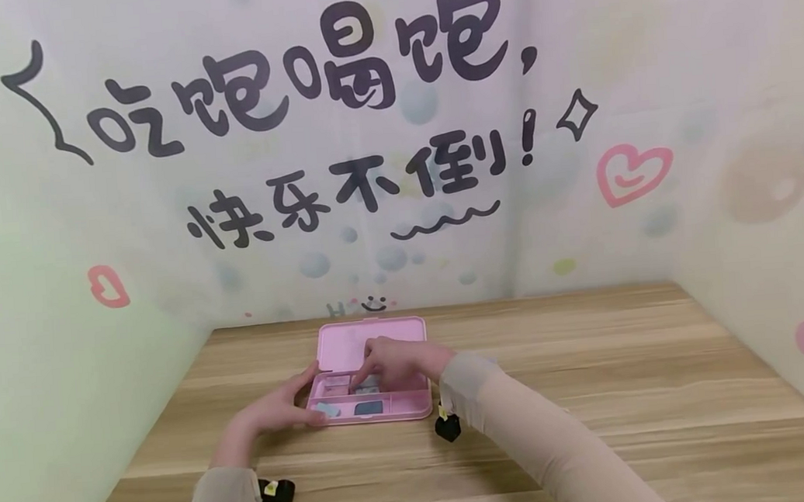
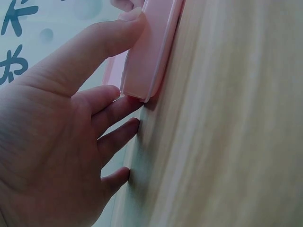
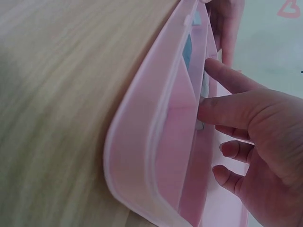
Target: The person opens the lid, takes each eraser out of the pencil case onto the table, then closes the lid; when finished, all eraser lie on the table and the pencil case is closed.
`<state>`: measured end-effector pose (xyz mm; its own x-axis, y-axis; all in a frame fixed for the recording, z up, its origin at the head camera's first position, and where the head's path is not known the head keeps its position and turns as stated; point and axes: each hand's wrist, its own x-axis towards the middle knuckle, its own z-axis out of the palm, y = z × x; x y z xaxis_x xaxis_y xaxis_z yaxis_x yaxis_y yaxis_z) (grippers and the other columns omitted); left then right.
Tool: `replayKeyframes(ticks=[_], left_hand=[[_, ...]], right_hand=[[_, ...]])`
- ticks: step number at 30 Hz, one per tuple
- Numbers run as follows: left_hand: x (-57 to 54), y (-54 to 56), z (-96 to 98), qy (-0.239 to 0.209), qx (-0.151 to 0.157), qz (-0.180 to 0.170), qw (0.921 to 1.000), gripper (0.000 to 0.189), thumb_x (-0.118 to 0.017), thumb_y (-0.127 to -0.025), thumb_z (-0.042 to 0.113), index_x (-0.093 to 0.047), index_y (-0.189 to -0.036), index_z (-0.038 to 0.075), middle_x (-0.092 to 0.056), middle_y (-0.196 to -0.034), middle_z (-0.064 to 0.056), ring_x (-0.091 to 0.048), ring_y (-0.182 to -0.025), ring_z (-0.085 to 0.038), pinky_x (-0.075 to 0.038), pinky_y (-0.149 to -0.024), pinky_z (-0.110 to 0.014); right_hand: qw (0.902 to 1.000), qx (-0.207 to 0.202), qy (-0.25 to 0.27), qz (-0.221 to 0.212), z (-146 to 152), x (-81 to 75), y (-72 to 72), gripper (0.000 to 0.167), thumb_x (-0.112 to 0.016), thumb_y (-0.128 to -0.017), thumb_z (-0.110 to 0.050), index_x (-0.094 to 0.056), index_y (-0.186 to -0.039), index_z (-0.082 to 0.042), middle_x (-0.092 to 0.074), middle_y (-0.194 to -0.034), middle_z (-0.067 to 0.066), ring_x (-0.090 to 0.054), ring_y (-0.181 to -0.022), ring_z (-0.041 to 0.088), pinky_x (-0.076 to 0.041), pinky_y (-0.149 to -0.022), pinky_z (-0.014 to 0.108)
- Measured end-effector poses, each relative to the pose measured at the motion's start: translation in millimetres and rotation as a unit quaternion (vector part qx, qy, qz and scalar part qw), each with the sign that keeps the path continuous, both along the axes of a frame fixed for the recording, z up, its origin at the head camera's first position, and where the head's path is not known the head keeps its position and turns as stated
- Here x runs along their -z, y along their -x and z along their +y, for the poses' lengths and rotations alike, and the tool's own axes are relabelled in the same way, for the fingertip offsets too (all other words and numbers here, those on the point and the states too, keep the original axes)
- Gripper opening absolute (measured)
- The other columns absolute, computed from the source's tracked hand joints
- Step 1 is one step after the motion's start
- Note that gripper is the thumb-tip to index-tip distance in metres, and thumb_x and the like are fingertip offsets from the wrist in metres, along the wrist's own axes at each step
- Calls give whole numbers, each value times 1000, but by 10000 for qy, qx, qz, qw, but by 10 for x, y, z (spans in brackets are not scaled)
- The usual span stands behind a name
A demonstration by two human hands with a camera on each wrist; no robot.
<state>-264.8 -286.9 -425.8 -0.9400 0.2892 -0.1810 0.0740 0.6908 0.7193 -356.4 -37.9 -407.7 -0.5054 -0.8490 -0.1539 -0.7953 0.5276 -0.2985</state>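
An open pink compartment box lies on the table with its lid tilted back. My left hand holds the box's left end, its thumb on the near side and its fingers around the back corner. My right hand reaches into the back row; its thumb and index finger are at a pale blue piece in a compartment, which they partly hide. In the front row lie a light blue piece and a dark grey-blue flat piece.
The box stands on a wood-grain table. Behind it rises a wall sheet with large printed characters and hearts. A black wrist device is strapped at the left wrist, another at the right.
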Motion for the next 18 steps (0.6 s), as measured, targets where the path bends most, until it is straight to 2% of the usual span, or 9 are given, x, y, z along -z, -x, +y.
replayKeyframes(ticks=[8, 18], left_hand=[[0, 1, -1, 4, 46, 72, 10000, 105, -81, -76, 35, -17, -156, 12, -19, -157, -23, -19, -140, -45, -19, -107, -66], [-1, -2, 6, 5, 35, 68, 10000, 105, -82, -76, 35, -17, -156, 11, -19, -157, -23, -20, -140, -44, -19, -107, -65]], right_hand=[[9998, 93, 69, -141, -8, 37, 16, 56, -67, -83, 2, -71, -111, -47, -46, -102, -4, -43, -91, 12, -40, -77, 23], [9999, 83, 25, -96, 6, 7, -15, 55, -67, -82, 2, -71, -110, -45, -45, -108, -3, -42, -96, 11, -40, -79, 23]])
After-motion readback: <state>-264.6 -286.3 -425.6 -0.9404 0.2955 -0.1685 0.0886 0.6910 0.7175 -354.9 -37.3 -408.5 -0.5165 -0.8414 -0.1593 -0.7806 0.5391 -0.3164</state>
